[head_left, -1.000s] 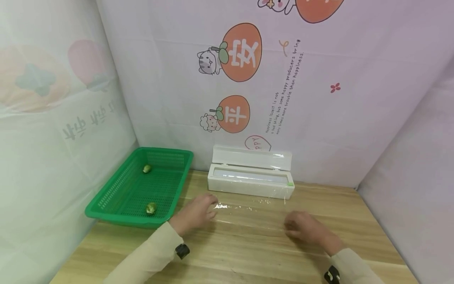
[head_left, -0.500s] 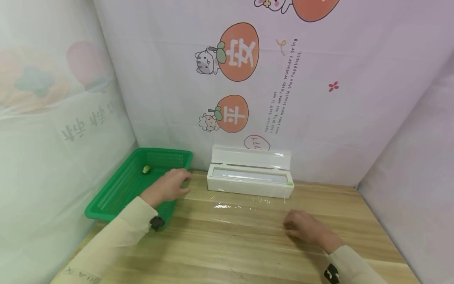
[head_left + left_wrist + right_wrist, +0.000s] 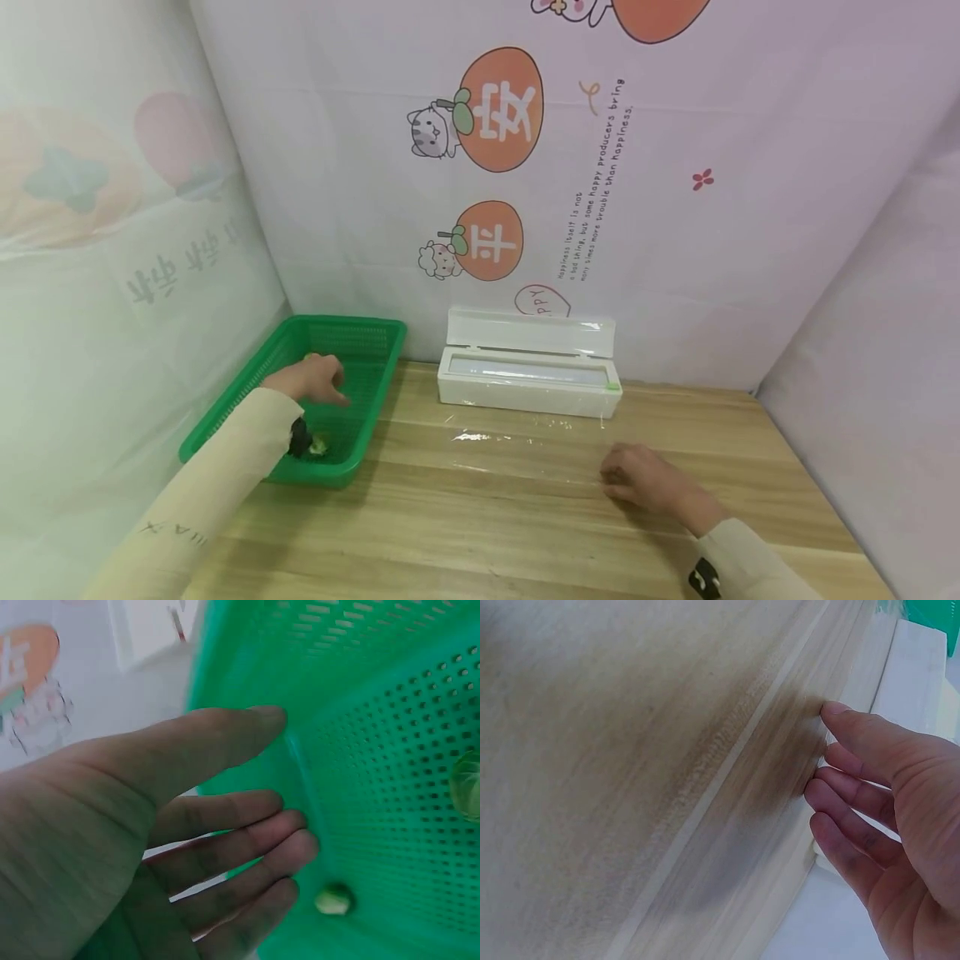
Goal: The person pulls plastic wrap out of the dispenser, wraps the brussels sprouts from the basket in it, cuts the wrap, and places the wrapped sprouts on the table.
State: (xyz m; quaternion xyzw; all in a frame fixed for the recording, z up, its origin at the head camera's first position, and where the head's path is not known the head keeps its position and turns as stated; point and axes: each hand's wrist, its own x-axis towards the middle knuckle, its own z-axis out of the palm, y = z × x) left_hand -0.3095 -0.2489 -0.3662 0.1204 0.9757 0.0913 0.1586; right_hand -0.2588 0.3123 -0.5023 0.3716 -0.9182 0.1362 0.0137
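Observation:
My left hand [image 3: 313,379] reaches over the green plastic basket [image 3: 384,379], fingers extended and nothing in them. Inside the basket lie two Brussels sprouts. The left wrist view has one Brussels sprout [image 3: 334,900] just beyond the fingertips and the other Brussels sprout [image 3: 466,786] at the right edge. From the head, the hand and wrist partly cover both. My right hand [image 3: 641,482] rests low at the tabletop, fingers loosely bent, thumb apart from them. Beside it spreads a sheet of clear cling film [image 3: 474,436], seen by its glints, drawn from the white dispenser [image 3: 525,395].
The dispenser's lid [image 3: 528,333] stands raised against the printed back cloth [image 3: 660,250]. White cloth walls close off the left and right sides. The wooden table [image 3: 465,542] extends toward the front, with the basket at its left.
My left hand has left the cling film's left side and swung left to over the basket. The right hand has stayed in place.

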